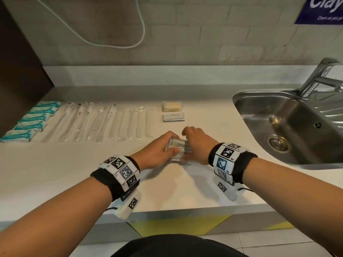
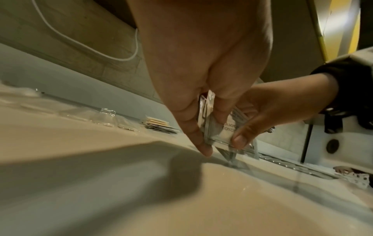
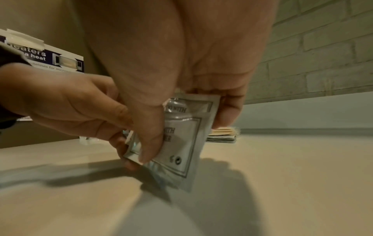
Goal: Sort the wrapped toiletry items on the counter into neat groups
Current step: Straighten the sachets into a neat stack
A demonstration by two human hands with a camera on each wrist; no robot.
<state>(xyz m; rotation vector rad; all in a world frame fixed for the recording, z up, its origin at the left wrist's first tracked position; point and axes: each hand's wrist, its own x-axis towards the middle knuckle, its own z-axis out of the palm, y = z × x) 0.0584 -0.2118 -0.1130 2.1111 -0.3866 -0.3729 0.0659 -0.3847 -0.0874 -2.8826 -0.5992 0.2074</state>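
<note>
Squaring a small stack of silvery printed shampoo sachets (image 1: 179,149) at the worktop's (image 1: 55,164) centre, left hand (image 1: 157,151) and right hand (image 1: 194,143) each pinch its edges; next, set it at 12 o'clock, below the white card packets (image 1: 174,117).

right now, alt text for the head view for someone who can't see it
Both hands, left hand and right hand, hold a small stack of shampoo sachets just above a white counter. Behind lie rows of wrapped toiletries, with a steel sink at right.
</note>
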